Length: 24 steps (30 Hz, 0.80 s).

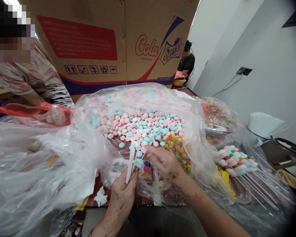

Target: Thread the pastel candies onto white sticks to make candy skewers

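Near the front of the table, my left hand point(125, 184) is closed around several white sticks point(130, 161) that point up and away from me. A blue marshmallow point(139, 163) shows just above its fingers; I cannot tell whether it is on a stick. To the right, my right hand point(166, 163) has its fingers drawn together close to the stick tips, and what they hold is hidden. Beyond both hands spreads a pile of pink, blue and white marshmallows point(148, 126) on clear plastic. Small ring-shaped gummies point(179, 148) in orange, yellow and green lie beside my right hand.
Finished-looking marshmallow skewers point(238, 159) lie at the right, near a bag of gummies point(213, 112). A large carton point(128, 70) stands behind the pile. Crumpled plastic point(39, 164) covers the left side. A person point(27, 75) is at the left; another point(188, 61) sits farther back.
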Tool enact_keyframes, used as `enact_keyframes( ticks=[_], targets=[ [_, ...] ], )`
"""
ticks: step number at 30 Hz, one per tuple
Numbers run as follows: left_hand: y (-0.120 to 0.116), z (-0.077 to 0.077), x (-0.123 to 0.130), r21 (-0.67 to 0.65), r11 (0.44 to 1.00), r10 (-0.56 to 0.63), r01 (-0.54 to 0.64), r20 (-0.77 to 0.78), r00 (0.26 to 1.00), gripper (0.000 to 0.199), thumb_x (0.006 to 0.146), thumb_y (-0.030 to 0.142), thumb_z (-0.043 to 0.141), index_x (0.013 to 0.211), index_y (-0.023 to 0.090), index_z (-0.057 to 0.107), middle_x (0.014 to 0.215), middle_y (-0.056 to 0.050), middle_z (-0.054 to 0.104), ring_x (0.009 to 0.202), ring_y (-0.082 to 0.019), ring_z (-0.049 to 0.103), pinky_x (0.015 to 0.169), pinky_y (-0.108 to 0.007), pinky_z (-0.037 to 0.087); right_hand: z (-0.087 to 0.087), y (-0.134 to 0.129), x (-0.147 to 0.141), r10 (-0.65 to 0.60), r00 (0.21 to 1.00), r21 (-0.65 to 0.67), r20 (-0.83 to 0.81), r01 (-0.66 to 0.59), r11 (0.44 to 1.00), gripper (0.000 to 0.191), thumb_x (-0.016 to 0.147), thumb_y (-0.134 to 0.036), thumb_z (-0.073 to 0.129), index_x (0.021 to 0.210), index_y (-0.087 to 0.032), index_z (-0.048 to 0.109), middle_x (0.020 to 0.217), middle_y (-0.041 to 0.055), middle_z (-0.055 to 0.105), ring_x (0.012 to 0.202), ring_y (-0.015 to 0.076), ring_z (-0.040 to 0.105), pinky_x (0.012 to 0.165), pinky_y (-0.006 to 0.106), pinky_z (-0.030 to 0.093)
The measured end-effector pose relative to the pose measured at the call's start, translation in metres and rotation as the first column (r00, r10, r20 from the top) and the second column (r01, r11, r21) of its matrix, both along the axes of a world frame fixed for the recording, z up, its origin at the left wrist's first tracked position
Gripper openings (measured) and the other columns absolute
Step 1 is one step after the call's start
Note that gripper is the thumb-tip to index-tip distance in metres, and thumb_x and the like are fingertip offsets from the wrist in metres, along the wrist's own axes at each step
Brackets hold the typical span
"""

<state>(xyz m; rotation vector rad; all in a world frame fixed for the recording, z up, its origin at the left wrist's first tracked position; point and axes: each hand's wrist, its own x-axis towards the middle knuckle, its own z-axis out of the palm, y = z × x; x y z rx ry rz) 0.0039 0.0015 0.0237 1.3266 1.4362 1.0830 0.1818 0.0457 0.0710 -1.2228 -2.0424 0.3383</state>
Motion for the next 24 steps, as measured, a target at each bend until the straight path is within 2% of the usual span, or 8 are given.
enact_keyframes(
  ticks=[3, 6, 11, 14, 16, 19, 22, 24],
  targets=[
    [0.000, 0.005, 0.001, 0.007, 1.000, -0.024, 0.024, -0.021, 0.999, 0.028, 0.086, 0.041, 0.053, 0.070, 0.020, 0.060, 0.051, 0.005, 0.047, 0.051, -0.015, 0.045, 0.051, -0.025, 0.036, 0.013, 0.017, 0.037, -0.194, 0.962, -0.082, 0.192, 0.213, 0.974, 0.027, 0.094, -0.023, 0.046, 0.108, -0.017, 0.068, 0.106, 0.0097, 0.071, 0.099, 0.0221, 0.064, 0.088, 0.034, 0.048],
    [-0.002, 0.009, 0.001, 0.007, 1.000, -0.027, 0.027, -0.029, 0.999, 0.027, 0.085, 0.042, 0.053, 0.074, 0.019, 0.063, 0.051, 0.005, 0.047, 0.051, -0.016, 0.045, 0.051, -0.025, 0.035, 0.015, 0.031, 0.057, -0.144, 0.847, -0.112, 0.512, 0.233, 0.966, 0.022, 0.092, -0.017, 0.047, 0.093, -0.017, 0.069, 0.095, 0.0090, 0.070, 0.095, 0.0229, 0.062, 0.084, 0.033, 0.046],
    [-0.003, 0.010, 0.002, -0.020, 1.000, -0.020, 0.019, -0.012, 1.000, 0.028, 0.085, 0.042, 0.053, 0.076, 0.018, 0.064, 0.051, 0.006, 0.047, 0.051, -0.016, 0.045, 0.051, -0.025, 0.035, 0.006, 0.036, 0.045, -0.111, 0.634, -0.027, 0.766, 0.205, 0.978, 0.017, 0.087, -0.009, 0.052, 0.086, -0.014, 0.069, 0.097, 0.0151, 0.065, 0.098, 0.0263, 0.057, 0.086, 0.035, 0.042],
    [-0.002, 0.011, 0.002, 0.001, 1.000, -0.028, 0.028, -0.016, 0.999, 0.026, 0.084, 0.041, 0.053, 0.075, 0.018, 0.063, 0.052, 0.006, 0.047, 0.052, -0.016, 0.045, 0.053, -0.025, 0.036, 0.004, 0.035, 0.034, -0.105, 0.578, -0.017, 0.809, 0.201, 0.979, 0.019, 0.085, -0.005, 0.052, 0.090, -0.013, 0.069, 0.097, 0.0163, 0.065, 0.099, 0.0290, 0.057, 0.084, 0.036, 0.042],
    [-0.001, 0.011, 0.002, 0.009, 0.999, -0.038, 0.038, -0.030, 0.999, 0.027, 0.085, 0.041, 0.052, 0.074, 0.019, 0.062, 0.052, 0.006, 0.047, 0.052, -0.016, 0.045, 0.053, -0.025, 0.035, 0.004, 0.033, 0.030, -0.084, 0.592, -0.026, 0.802, 0.174, 0.984, 0.021, 0.086, -0.006, 0.051, 0.098, -0.013, 0.067, 0.098, 0.0156, 0.066, 0.099, 0.0286, 0.057, 0.083, 0.036, 0.042],
    [0.000, 0.009, 0.001, 0.013, 0.999, -0.044, 0.045, -0.042, 0.998, 0.028, 0.085, 0.041, 0.050, 0.071, 0.019, 0.060, 0.050, 0.006, 0.047, 0.051, -0.016, 0.045, 0.052, -0.025, 0.035, 0.001, 0.033, 0.030, -0.035, 0.661, -0.064, 0.750, 0.125, 0.990, 0.023, 0.089, -0.007, 0.049, 0.108, -0.013, 0.062, 0.101, 0.0138, 0.067, 0.098, 0.0251, 0.058, 0.083, 0.033, 0.042],
    [0.000, 0.007, 0.001, 0.008, 0.999, -0.051, 0.052, -0.036, 0.998, 0.027, 0.085, 0.040, 0.050, 0.070, 0.019, 0.059, 0.050, 0.006, 0.048, 0.050, -0.015, 0.046, 0.052, -0.025, 0.035, -0.004, 0.037, 0.034, -0.023, 0.770, -0.096, 0.638, 0.108, 0.989, 0.020, 0.089, -0.008, 0.049, 0.101, -0.015, 0.062, 0.100, 0.0111, 0.067, 0.095, 0.0210, 0.058, 0.082, 0.029, 0.041],
    [-0.001, 0.007, 0.001, 0.009, 0.998, -0.061, 0.061, -0.032, 0.998, 0.027, 0.086, 0.040, 0.050, 0.072, 0.019, 0.060, 0.051, 0.006, 0.048, 0.050, -0.015, 0.046, 0.052, -0.025, 0.034, -0.005, 0.041, 0.037, -0.059, 0.852, -0.132, 0.521, 0.149, 0.980, 0.015, 0.088, -0.011, 0.048, 0.091, -0.016, 0.061, 0.092, 0.0078, 0.066, 0.085, 0.0183, 0.058, 0.075, 0.027, 0.040]
  ],
)
